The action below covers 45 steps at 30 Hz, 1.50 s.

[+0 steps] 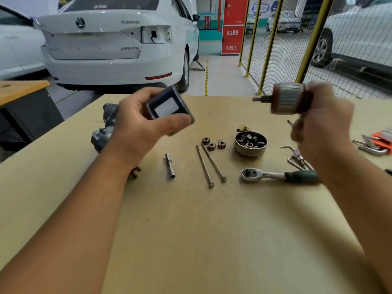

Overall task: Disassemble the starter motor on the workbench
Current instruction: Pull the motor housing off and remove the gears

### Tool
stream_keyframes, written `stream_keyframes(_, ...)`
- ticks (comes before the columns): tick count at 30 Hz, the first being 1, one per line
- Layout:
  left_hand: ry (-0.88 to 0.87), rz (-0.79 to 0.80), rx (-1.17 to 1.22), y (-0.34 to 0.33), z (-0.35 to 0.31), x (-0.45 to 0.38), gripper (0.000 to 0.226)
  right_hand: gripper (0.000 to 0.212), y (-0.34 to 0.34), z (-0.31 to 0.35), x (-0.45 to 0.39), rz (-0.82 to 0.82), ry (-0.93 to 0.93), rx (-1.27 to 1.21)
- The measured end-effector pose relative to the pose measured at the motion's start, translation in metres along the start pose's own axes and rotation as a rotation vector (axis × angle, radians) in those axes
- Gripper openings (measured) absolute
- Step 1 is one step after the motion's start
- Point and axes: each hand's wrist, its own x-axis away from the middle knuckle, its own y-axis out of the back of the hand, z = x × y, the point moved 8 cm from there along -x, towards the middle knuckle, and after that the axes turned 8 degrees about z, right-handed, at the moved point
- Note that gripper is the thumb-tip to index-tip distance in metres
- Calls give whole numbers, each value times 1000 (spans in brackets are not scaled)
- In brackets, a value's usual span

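Observation:
My left hand (137, 122) grips the dark cylindrical motor housing (169, 106) above the workbench (191, 219), its label facing me. My right hand (320, 122) holds the armature (286, 99) up at the right, blurred, its shaft end pointing left. On the bench lie three small copper gears (213, 144), a round end cap with brushes (250, 143), two long through bolts (210, 164), a short shaft (170, 165) and a ratchet wrench (275, 176). The grey drive-end housing (104, 130) lies behind my left wrist, partly hidden.
Hex keys (297, 158) lie under my right hand, and an orange hex key holder (379, 143) sits at the right edge. A white car (118, 43) stands behind the bench, a yellow mesh fence (275, 43) at the right, a second bench (21, 90) at the left.

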Motion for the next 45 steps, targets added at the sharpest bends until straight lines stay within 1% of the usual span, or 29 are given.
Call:
stream_keyframes(2,-7,17,-41,-10,-3,-1,69,28,7,10,-8,83,73,-19)
stream_keyframes(4,40,74,-192,-27,2,1,71,34,1,8,-8,137,99,5)
stream_keyframes(5,68,70,-260,-31,6,3,72,36,-4,5,-6,138,104,33)
stream_keyframes(7,107,-14,-353,-24,11,4,73,40,-9,-3,-4,111,106,98)
stream_keyframes(10,157,-166,-486,-11,17,1,72,44,-17,-19,0,122,76,162)
stream_keyframes(12,186,-201,-597,-9,23,0,74,44,-19,-31,2,122,34,150)
stream_keyframes(17,236,-215,-782,-5,34,-3,69,45,-15,-45,0,105,-6,135)
stream_keyframes(20,251,-188,-859,-14,36,-8,73,46,-12,-47,0,120,-3,161)
stream_keyframes(23,280,-180,-945,-21,37,-11,75,44,-9,-50,0,91,-40,114)
stream_keyframes(26,316,-159,-959,-25,42,-16,66,42,-6,-54,0,68,-89,62)
stream_keyframes(29,332,-114,-931,-31,45,-17,49,43,-3,-56,0,42,-112,36)
stream_keyframes(32,339,-65,-930,-28,36,-15,44,42,-2,-57,-2,19,-125,17)
stream_keyframes(33,361,-49,-962,-24,30,-11,42,41,-2,-57,-2,17,-128,17)
stream_keyframes(34,398,-12,-1042,-21,24,-6,39,41,-2,-58,-2,17,-129,18)
stream_keyframes(35,444,66,-1172,-20,21,0,37,41,-1,-59,-2,20,-130,22)
stream_keyframes(37,555,320,-1430,-24,23,13,32,42,-2,-60,-2,28,-131,37)
stream_keyframes(38,602,438,-1499,-28,25,20,29,42,-2,-60,-2,34,-130,42)
stream_keyframes(39,624,518,-1531,-32,27,25,25,41,-3,-60,-2,39,-129,47)
stream_keyframes(40,627,558,-1546,-36,27,26,18,41,-3,-59,-2,41,-129,53)
stream_keyframes(41,614,569,-1544,-39,26,26,12,40,-3,-59,-2,44,-127,61)
stream_keyframes(43,571,543,-1475,-47,28,22,10,41,-4,-59,-2,51,-125,70)
stream_keyframes(45,541,491,-1311,-54,36,18,12,43,-3,-61,-3,49,-131,67)
